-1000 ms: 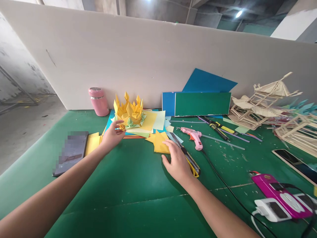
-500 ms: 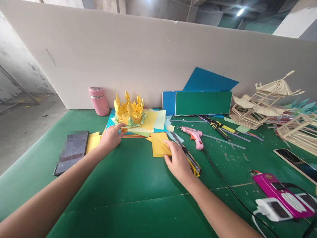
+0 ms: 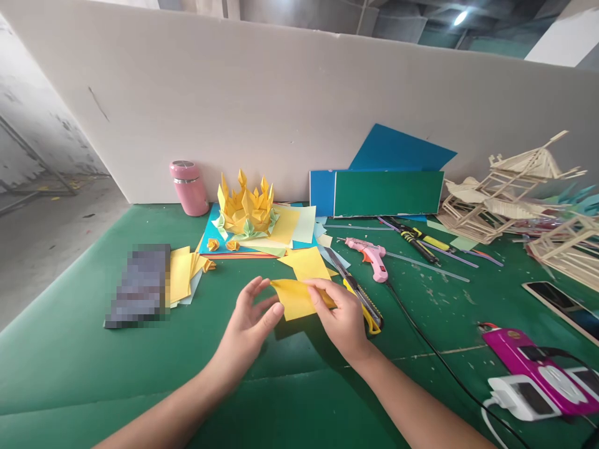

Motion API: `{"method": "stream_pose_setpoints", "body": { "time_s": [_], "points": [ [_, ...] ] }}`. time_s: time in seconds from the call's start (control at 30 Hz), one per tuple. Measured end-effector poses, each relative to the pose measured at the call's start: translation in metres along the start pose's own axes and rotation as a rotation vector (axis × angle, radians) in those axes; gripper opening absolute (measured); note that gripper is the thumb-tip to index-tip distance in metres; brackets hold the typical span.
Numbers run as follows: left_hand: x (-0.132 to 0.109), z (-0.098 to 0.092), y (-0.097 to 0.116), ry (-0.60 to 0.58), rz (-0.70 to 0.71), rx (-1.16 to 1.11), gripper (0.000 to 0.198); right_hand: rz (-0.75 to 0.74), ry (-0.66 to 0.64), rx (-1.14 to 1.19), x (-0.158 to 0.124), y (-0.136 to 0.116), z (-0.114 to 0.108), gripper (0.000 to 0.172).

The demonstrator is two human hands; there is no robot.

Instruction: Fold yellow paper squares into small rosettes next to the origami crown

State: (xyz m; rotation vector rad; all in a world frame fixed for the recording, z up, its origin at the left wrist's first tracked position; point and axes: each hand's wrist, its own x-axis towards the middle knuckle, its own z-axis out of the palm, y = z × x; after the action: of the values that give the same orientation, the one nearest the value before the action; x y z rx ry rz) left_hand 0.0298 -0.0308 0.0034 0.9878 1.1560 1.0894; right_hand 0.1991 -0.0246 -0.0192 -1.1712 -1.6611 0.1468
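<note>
Green tabletop [image 3: 281, 399]; yellow paper [image 3: 294, 302] — gently bowed — pinched in right fingers [image 3: 327, 288]; left fingers [image 3: 270, 320] parted.

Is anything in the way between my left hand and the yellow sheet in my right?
Nothing visible: your left hand is at the left edge of the yellow sheet, though whether they touch is unclear.

A pale partition [image 3: 290, 93] backs the green worktop [image 3: 140, 380]. Grey floor [image 3: 51, 231] meets a scuffed wall [image 3: 28, 93]. One ceiling lamp [image 3: 460, 17] glows.
</note>
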Motion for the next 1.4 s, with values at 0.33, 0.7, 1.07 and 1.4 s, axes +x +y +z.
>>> {"method": "stream_pose_setpoints", "body": {
  "time_s": [0.33,0.7,1.07,1.4],
  "points": [
    [0.005,-0.011,0.001,-0.035,-0.081,-0.119,0.043,0.195,-0.191,0.355,-0.016,-0.012,0.016,0.033],
    [0.012,-0.016,-0.011,0.012,0.01,0.112,0.042,0.284,-0.328,0.493,-0.013,-0.009,0.011,0.031],
    [0.018,-0.021,0.002,-0.033,-0.107,0.01,0.054,-0.049,-0.349,0.204,-0.007,-0.008,0.004,0.044],
    [0.019,-0.024,-0.009,-0.057,0.118,0.378,0.04,-0.314,-0.286,-0.192,-0.007,-0.002,0.0,0.034]
  ]
}}
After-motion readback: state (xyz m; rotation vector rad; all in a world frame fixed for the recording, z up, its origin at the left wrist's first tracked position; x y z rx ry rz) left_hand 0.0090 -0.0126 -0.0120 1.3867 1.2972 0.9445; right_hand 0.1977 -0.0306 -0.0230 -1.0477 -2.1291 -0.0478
